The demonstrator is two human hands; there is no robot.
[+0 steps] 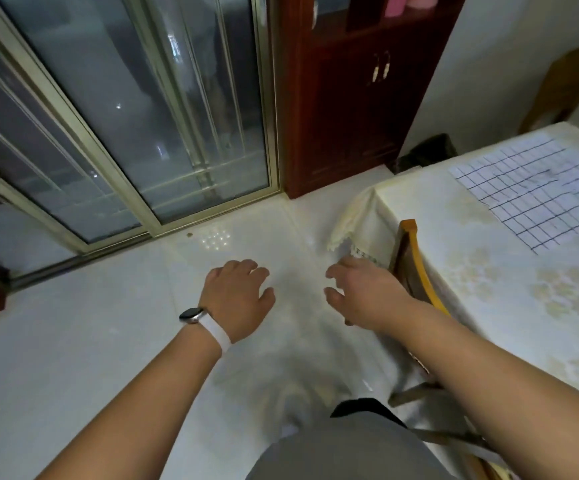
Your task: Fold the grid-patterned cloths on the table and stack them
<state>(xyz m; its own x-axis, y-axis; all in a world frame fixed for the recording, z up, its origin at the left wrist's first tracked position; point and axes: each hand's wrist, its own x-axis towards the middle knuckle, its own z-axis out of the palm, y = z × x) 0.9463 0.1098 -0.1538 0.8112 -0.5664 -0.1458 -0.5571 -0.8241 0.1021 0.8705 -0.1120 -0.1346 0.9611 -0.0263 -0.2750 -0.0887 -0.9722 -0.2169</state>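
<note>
Far left: one sliding glass door in a pale metal frame (125, 116), two panes in view, with blurred reflections. Below it is a glossy white tile floor (73, 341), which fills the middle of the view.

Two bare forearms reach forward over the floor. We count one white-strapped wristwatch (192, 315), on the left wrist.

The left hand (237, 296) hangs palm down above the tiles. Its fingers (262, 271) are loosely bent and hold nothing.

The right hand (360, 292) is just beside it, also palm down. Its fingers (336, 271) are spread and slightly curled, with nothing in them. It sits close to the lace fringe of the tablecloth; we cannot tell whether it touches.

Behind, centre-right, stands one dark red-brown wooden cabinet (343, 109) with two small metal door handles (381, 67).

Right of the hands is one yellow-brown wooden chair (416, 265), pushed against the table edge.

Far right is the tabletop under a cream floral tablecloth (471, 271).

The white grid-patterned cloths (530, 188) lie spread flat on the tabletop's far part, well apart from both hands. Their near edge is stepped, so we take it for more than one layer. We cannot get an exact count from here, as they run past the right border.
</note>
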